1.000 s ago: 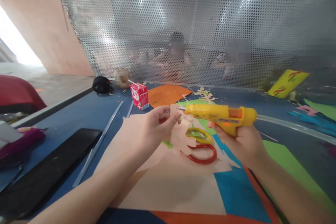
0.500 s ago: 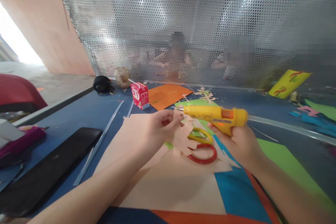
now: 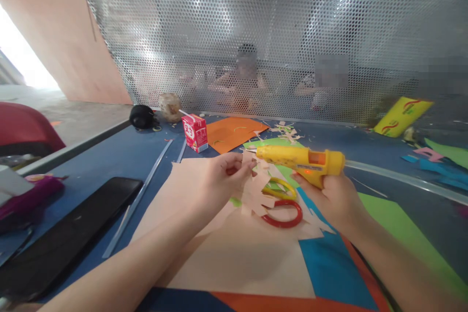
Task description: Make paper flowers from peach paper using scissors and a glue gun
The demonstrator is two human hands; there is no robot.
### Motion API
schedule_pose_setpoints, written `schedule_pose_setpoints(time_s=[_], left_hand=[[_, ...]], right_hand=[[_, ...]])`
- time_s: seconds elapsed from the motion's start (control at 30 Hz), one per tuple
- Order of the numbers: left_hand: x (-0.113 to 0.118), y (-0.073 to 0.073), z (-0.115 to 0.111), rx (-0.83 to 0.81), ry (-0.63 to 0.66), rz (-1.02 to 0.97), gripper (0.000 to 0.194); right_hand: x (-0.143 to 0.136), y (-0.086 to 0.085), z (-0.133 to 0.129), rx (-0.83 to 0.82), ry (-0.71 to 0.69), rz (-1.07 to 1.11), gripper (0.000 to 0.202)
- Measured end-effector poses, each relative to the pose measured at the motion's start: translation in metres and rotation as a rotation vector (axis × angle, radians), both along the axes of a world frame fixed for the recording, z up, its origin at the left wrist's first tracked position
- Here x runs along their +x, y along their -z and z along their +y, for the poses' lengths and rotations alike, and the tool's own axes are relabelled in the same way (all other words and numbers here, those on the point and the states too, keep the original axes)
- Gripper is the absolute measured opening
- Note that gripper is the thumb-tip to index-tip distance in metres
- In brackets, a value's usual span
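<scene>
My left hand [image 3: 226, 180] pinches a cut piece of cream paper [image 3: 250, 195] above the middle of the table. In my right hand [image 3: 338, 197] is a yellow glue gun [image 3: 300, 160], its fingers wrapped round the handle. The metal tip points left and lies at the top edge of the cut paper, close to my left fingertips. Scissors with a red handle loop [image 3: 283, 213] and a yellow one lie just right of the cut piece, their blades hidden. Under them is a large cream sheet [image 3: 241, 263], with a blue sheet [image 3: 334, 265] at its right.
A red drink carton [image 3: 195, 133] with a straw stands behind my left hand, beside orange paper [image 3: 234, 131]. A black phone-like slab [image 3: 73, 234] lies left. Paper scraps [image 3: 287, 132] and a yellow packet [image 3: 402, 117] are farther back. Two people show behind a perforated metal screen [image 3: 219, 19].
</scene>
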State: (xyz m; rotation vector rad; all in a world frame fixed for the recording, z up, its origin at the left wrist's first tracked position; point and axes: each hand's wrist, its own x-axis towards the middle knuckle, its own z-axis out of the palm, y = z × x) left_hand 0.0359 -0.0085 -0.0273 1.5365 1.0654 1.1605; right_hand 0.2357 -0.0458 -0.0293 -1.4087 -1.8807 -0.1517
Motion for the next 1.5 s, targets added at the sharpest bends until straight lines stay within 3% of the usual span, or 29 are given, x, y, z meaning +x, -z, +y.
schedule_pose_setpoints(time_s=[0.4, 1.1, 1.23, 1.4, 1.47, 1.5], left_hand=[[-0.001, -0.004, 0.000, 0.017, -0.045, -0.011, 0.020], [-0.001, -0.008, -0.004, -0.038, -0.057, -0.020, 0.023], [-0.003, -0.008, -0.004, 0.023, -0.071, 0.014, 0.023], [-0.003, -0.011, -0.004, 0.048, -0.097, 0.067, 0.019], [-0.002, -0.012, -0.005, 0.065, -0.106, 0.089, 0.018], [-0.001, -0.013, -0.005, 0.074, -0.107, 0.099, 0.018]], right_hand=[[0.001, -0.001, 0.001, -0.050, 0.081, 0.012, 0.027], [0.002, -0.001, 0.000, -0.166, -0.004, 0.058, 0.021], [-0.002, -0.004, 0.003, -0.123, 0.057, 0.198, 0.020], [0.004, -0.007, 0.016, -0.338, -0.038, 0.643, 0.028], [0.016, -0.004, 0.025, -0.370, 0.041, 0.681, 0.033], [0.024, -0.002, 0.031, -0.399, 0.141, 0.582, 0.036]])
